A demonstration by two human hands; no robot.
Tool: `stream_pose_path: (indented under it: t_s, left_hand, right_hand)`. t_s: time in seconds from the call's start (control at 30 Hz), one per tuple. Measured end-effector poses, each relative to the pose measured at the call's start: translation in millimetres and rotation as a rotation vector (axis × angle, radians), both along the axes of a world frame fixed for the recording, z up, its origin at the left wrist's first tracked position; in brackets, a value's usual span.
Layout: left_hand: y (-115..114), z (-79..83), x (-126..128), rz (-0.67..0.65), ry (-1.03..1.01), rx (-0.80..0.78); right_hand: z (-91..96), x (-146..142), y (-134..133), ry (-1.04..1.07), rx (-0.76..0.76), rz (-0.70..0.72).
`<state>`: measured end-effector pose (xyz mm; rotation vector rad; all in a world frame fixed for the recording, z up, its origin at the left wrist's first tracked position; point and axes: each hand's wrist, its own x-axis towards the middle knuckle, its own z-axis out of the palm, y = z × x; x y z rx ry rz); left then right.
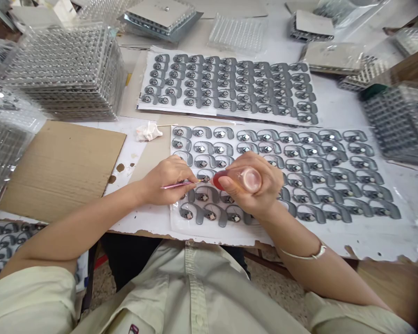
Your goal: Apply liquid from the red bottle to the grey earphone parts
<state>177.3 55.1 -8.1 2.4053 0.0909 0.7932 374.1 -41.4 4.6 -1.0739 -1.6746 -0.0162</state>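
Note:
My left hand point(167, 180) is closed on a thin pink stick point(176, 185), whose tip points right at one small metal stud point(205, 178). Closed around a squeeze bottle point(250, 180) with a reddish nozzle end is my right hand point(270, 185). The bottle is tipped, its base toward me and its nozzle by that same stud. Beneath both hands lies a sheet of grey hook-shaped pieces point(348, 191) in rows, each with a shiny round stud. My right hand hides several of these pieces.
A second sheet of grey pieces point(226, 83) lies behind. Stacked clear trays point(66, 69) stand at back left, above a cardboard piece point(62, 167). A crumpled white wad point(148, 131) sits near the sheet's corner. More tray stacks point(404, 120) stand at right.

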Motion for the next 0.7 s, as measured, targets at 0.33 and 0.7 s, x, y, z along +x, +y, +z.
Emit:
stream_pose_path:
  t_s: [0.33, 0.7]
  left_hand:
    - [2.1, -1.5, -0.8, 0.085, 0.088, -0.232]
    - [2.9, 3.3, -0.5, 0.121, 0.169, -0.302]
  right_hand:
    - [-0.4, -0.2, 0.1, -0.016, -0.002, -0.001]
    - [-2.0, 3.7, 0.8, -0.001, 0.036, -0.007]
